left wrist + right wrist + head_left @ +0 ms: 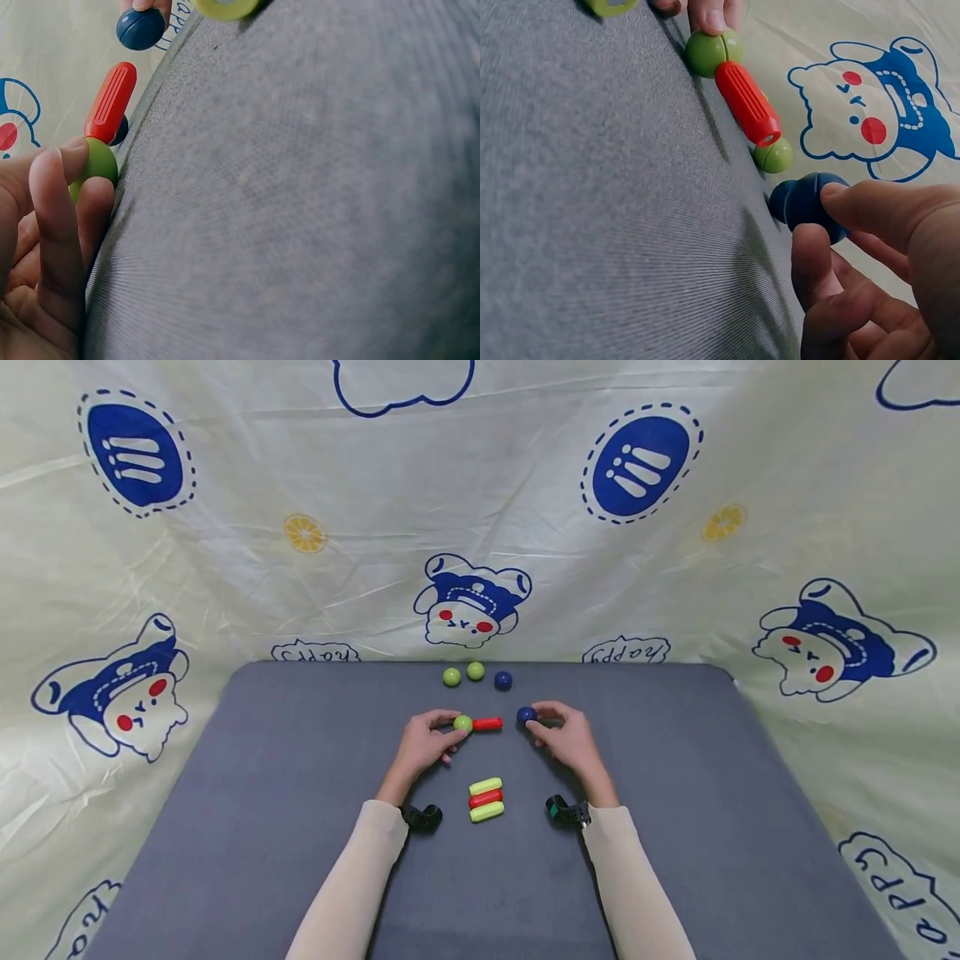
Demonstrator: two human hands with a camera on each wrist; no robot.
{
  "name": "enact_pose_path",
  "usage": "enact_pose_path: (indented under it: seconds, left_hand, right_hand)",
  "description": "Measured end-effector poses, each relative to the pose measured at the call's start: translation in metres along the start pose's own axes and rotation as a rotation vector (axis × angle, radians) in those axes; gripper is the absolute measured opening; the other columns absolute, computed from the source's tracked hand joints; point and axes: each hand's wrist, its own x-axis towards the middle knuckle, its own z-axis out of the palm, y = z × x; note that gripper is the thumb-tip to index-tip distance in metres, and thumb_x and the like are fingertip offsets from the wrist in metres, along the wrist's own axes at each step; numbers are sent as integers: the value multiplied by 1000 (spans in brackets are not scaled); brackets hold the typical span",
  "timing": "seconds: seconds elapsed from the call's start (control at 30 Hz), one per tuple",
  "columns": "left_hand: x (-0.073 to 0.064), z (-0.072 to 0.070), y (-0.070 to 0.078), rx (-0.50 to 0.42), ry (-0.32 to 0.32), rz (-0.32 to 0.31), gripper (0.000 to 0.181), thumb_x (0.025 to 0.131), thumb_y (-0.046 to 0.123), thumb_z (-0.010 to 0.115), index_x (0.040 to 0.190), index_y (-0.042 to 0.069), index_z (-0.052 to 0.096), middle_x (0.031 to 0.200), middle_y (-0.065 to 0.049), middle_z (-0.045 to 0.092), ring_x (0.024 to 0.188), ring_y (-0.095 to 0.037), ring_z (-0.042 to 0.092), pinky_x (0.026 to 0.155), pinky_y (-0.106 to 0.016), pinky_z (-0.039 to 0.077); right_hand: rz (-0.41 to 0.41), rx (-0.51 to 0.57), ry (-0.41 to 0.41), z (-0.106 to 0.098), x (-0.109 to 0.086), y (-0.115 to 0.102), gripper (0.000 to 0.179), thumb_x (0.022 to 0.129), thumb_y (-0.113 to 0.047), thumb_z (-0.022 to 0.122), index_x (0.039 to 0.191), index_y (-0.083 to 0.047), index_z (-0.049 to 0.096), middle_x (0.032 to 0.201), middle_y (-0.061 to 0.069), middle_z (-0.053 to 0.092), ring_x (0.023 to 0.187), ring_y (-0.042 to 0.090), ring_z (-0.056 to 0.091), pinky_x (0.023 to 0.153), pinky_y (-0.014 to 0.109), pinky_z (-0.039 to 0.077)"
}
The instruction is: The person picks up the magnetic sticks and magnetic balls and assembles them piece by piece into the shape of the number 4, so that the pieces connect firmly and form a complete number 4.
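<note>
Between thumb and fingers my left hand (426, 745) pinches a green ball (463, 723). A red ribbed rod (488, 724) sticks out from that ball toward the right, its free end showing a small hole in the right wrist view. My right hand (566, 737) pinches a dark blue ball (527, 715), a short gap away from the rod's free end. Nearer the person, two yellow-green rods (486, 810) and one red rod (486, 797) lie side by side, the red one in the middle.
Toward the table's far edge sit two green balls (452, 677) and another dark blue ball (503, 680). A grey cloth covers the table (300, 827). Behind it hangs a printed pale curtain (360, 593). Black straps with cameras (423, 817) are on both wrists.
</note>
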Motion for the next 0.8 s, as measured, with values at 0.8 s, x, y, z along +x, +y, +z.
enact_pose_path:
  seconds: [0.8]
  left_hand:
    - [-1, 0, 1, 30, 6, 22, 35, 93, 17, 79, 127, 11, 72, 106, -12, 74, 46, -7, 60, 48, -27, 55]
  right_hand:
    - [-49, -76, -75, 17, -6, -1, 33, 95, -17, 76, 126, -7, 70, 115, 17, 71, 65, 15, 65, 58, 26, 48]
